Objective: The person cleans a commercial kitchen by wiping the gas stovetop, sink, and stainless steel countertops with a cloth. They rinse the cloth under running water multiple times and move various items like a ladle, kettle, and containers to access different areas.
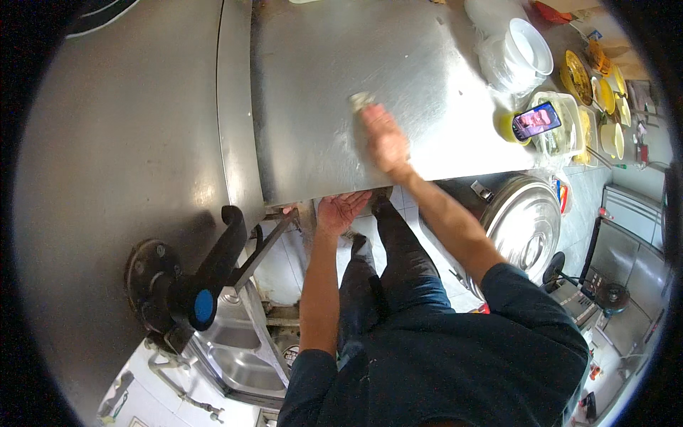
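Observation:
My right hand [387,140] is over the stainless-steel worktop [315,144], fingers pointing away from me. At its fingertips is a small pale wad [361,100] against the steel; blur hides whether it is cloth or something else. A few tiny white crumbs dot the surface. My left hand [341,212] is held palm up and cupped just at the worktop's front edge, fingers pointing right. Nothing shows in that palm.
To the left stands a large steel door with a black lever handle [208,267]. On the worktop's right are white plastic bowls [528,47], a phone [537,121] and food tubs [557,125]. Below is a round steel lid [525,229]; a sink [245,360] lies lower left.

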Demonstrator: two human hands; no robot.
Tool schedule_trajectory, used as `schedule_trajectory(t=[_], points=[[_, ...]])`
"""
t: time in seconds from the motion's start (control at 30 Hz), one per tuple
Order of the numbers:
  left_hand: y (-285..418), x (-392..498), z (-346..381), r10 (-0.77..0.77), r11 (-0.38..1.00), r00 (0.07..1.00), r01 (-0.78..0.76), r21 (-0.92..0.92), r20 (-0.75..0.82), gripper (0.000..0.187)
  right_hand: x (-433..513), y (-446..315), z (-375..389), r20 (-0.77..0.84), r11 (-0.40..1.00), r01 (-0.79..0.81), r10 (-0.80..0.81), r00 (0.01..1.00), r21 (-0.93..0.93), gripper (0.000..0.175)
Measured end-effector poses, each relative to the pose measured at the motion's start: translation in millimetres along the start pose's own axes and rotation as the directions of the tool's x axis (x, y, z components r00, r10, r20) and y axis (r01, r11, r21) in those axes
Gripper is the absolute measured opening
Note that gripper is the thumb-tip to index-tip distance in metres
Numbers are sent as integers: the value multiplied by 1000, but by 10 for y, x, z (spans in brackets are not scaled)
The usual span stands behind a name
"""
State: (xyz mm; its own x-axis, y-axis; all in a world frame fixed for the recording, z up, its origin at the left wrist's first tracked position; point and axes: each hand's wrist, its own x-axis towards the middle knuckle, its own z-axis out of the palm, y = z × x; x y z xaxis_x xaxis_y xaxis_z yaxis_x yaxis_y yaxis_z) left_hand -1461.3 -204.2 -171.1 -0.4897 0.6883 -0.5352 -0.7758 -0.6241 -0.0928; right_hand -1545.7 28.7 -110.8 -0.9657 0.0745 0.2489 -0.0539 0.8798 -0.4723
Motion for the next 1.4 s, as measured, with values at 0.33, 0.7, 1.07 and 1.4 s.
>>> schedule_trajectory(t=[0.33,0.7,1.07,1.4], points=[[264,-173,19,69,984,958,-19,180,-278,56,-413,-453,-365,168,651,-300,258,951,697,65],[322,-198,-83,-35,999,998,35,0,-56,67,-853,517,-597,-133,711,-513,638,759,481,51],[584,-370,-189,28,991,992,-12,132,-123,60,-176,-1242,517,-100,720,-294,449,888,628,56],[598,-296,-181,-102,992,933,121,-32,346,65,542,248,-168,69,990,118,-123,990,72,51]])
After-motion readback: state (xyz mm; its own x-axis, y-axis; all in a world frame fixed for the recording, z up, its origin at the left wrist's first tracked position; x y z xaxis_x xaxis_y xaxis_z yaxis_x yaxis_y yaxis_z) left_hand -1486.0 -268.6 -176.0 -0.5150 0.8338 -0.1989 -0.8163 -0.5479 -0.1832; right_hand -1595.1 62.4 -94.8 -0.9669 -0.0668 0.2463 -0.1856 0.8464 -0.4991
